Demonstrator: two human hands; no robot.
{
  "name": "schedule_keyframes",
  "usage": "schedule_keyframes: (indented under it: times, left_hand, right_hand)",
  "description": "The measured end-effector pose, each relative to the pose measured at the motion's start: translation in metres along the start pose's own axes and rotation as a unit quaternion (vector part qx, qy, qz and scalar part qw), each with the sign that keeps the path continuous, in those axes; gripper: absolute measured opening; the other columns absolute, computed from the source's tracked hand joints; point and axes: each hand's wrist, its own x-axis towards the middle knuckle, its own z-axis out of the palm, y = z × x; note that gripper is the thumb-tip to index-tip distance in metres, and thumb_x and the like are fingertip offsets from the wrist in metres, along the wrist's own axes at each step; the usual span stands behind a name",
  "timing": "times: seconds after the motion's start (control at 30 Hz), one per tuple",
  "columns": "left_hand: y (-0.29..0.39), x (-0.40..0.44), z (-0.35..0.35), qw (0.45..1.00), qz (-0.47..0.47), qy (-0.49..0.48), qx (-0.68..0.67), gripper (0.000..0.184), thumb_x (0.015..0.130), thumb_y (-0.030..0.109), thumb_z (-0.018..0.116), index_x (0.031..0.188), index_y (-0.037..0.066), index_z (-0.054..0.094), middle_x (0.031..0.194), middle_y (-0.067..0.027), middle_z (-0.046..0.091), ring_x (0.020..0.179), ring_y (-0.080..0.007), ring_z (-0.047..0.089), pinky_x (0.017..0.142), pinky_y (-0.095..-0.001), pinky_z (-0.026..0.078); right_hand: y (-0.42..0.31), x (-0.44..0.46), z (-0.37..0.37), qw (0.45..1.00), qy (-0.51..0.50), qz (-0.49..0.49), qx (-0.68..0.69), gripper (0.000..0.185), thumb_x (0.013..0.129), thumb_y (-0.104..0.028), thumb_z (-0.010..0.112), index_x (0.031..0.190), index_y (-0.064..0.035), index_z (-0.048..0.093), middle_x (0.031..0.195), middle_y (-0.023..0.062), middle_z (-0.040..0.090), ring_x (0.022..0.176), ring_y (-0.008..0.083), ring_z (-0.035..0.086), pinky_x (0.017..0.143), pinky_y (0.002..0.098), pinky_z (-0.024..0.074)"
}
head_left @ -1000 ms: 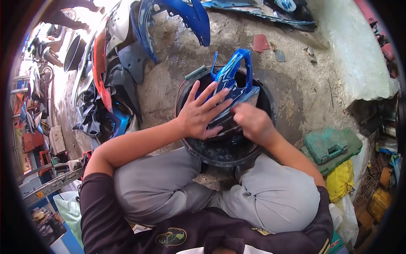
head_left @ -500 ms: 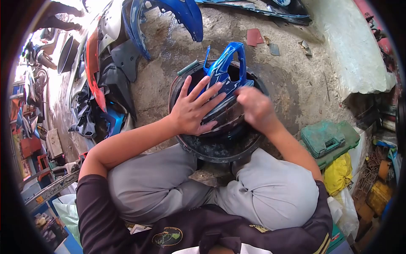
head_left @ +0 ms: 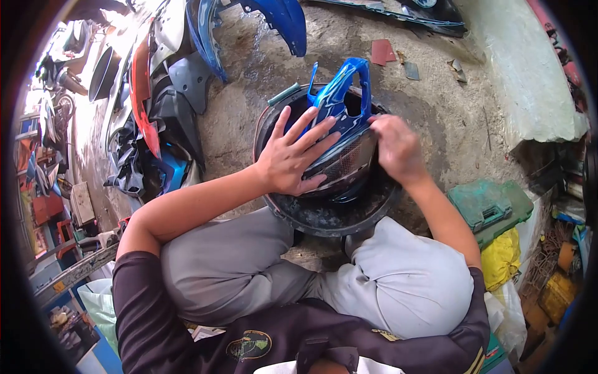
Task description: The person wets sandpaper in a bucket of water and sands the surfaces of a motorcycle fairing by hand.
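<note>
A blue motorcycle fairing panel [head_left: 334, 100] with white streaks and a mesh section rests tilted across a round black bucket [head_left: 311, 225] between my knees. My left hand [head_left: 291, 156] lies on the panel's left side, its fingers spread. At the right edge of the panel is my right hand [head_left: 398, 148], fingers curled and pressed together, slightly blurred. Whatever those fingers may hold is hidden. The bucket's handle has a green grip [head_left: 284, 94] at the upper left of the rim.
A blue curved panel [head_left: 274, 19] lies ahead on the concrete floor. Red paper pieces [head_left: 381, 52] lie farther right. Orange [head_left: 142, 93] and black body parts line the left. A green tool case [head_left: 476, 206] and a yellow bag [head_left: 502, 258] sit on my right.
My right hand has moved outward to the right, from over the panel to its right edge. My left hand stays spread on the panel. The whole view has shifted slightly.
</note>
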Motion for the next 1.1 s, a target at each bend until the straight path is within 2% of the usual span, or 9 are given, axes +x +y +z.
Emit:
schedule_keyframes:
  times: [0.13,0.2,0.3,0.47,0.53,0.63,0.87,1.0,1.1]
  left_hand:
    - [0.000,-0.001,0.003,1.000,0.003,0.009,-0.008,0.094,0.079,0.049,0.080,0.163,0.019,0.050,0.175,-0.0088,0.035,0.165,-0.0391,0.023,0.128,-0.0715,0.008]
    - [-0.002,-0.002,0.002,1.000,0.006,0.011,0.000,0.094,0.078,0.048,0.080,0.162,0.019,0.051,0.174,-0.0095,0.035,0.164,-0.0405,0.023,0.128,-0.0714,0.008]
    - [0.001,0.000,0.002,1.000,0.010,0.011,0.009,0.095,0.075,0.047,0.082,0.160,0.018,0.053,0.173,-0.0117,0.036,0.164,-0.0440,0.022,0.128,-0.0717,0.010]
    - [-0.001,0.000,0.002,1.000,0.009,0.002,0.008,0.095,0.075,0.048,0.081,0.161,0.018,0.052,0.173,-0.0121,0.036,0.164,-0.0441,0.021,0.128,-0.0717,0.010]
    - [-0.001,0.000,0.001,1.000,0.007,0.000,0.005,0.095,0.076,0.049,0.081,0.161,0.018,0.051,0.174,-0.0112,0.035,0.164,-0.0422,0.022,0.128,-0.0714,0.010]
    - [0.002,0.000,-0.001,1.000,-0.002,-0.005,-0.006,0.095,0.078,0.049,0.081,0.163,0.018,0.049,0.175,-0.0091,0.034,0.165,-0.0382,0.024,0.128,-0.0709,0.010]
    - [0.001,0.001,0.000,1.000,0.001,-0.003,-0.008,0.096,0.077,0.049,0.082,0.162,0.018,0.050,0.175,-0.0089,0.034,0.165,-0.0380,0.024,0.128,-0.0714,0.010]
    - [0.002,0.001,-0.001,1.000,-0.001,0.000,-0.012,0.096,0.077,0.048,0.082,0.162,0.019,0.050,0.176,-0.0084,0.033,0.165,-0.0377,0.023,0.128,-0.0711,0.009]
    - [0.000,0.000,0.000,1.000,0.002,-0.003,-0.013,0.096,0.077,0.048,0.082,0.162,0.019,0.050,0.175,-0.0083,0.034,0.165,-0.0379,0.023,0.128,-0.0714,0.010]
  right_hand:
    - [-0.047,0.000,0.004,0.988,-0.079,-0.132,0.017,0.036,0.078,0.008,0.067,0.112,-0.0024,0.065,0.109,0.0163,0.070,0.107,0.0373,0.071,0.090,0.0457,0.0607]
    - [-0.029,-0.003,0.006,0.994,-0.058,-0.080,0.037,0.032,0.080,0.008,0.066,0.110,-0.0026,0.065,0.108,0.0163,0.070,0.105,0.0375,0.071,0.090,0.0467,0.0607]
    - [-0.009,0.003,0.004,0.999,0.029,0.030,-0.007,0.028,0.083,0.012,0.064,0.107,-0.0018,0.066,0.105,0.0194,0.071,0.104,0.0404,0.072,0.091,0.0481,0.0599]
    - [-0.043,-0.007,0.008,0.990,-0.052,-0.130,-0.013,0.036,0.076,0.004,0.071,0.111,-0.0023,0.066,0.109,0.0170,0.071,0.107,0.0376,0.070,0.095,0.0465,0.0603]
    - [-0.030,-0.007,0.003,0.990,-0.064,-0.127,-0.004,0.032,0.078,0.005,0.070,0.108,-0.0022,0.066,0.110,0.0169,0.071,0.108,0.0372,0.070,0.095,0.0463,0.0602]
    - [-0.005,-0.001,0.000,0.999,0.014,-0.005,-0.048,0.027,0.080,0.009,0.066,0.104,-0.0021,0.065,0.112,0.0171,0.072,0.111,0.0372,0.070,0.096,0.0467,0.0599]
    - [-0.025,-0.001,-0.003,0.993,-0.070,-0.090,-0.001,0.031,0.077,0.010,0.066,0.105,-0.0019,0.065,0.110,0.0164,0.071,0.112,0.0379,0.070,0.098,0.0465,0.0589]
    - [0.000,0.002,-0.002,0.999,0.004,-0.011,-0.038,0.029,0.078,0.010,0.066,0.105,-0.0013,0.065,0.107,0.0177,0.071,0.109,0.0378,0.070,0.097,0.0473,0.0596]
    - [-0.029,-0.005,0.003,0.994,-0.059,-0.090,-0.012,0.031,0.075,0.008,0.067,0.105,-0.0014,0.066,0.110,0.0192,0.072,0.110,0.0389,0.070,0.096,0.0485,0.0600]
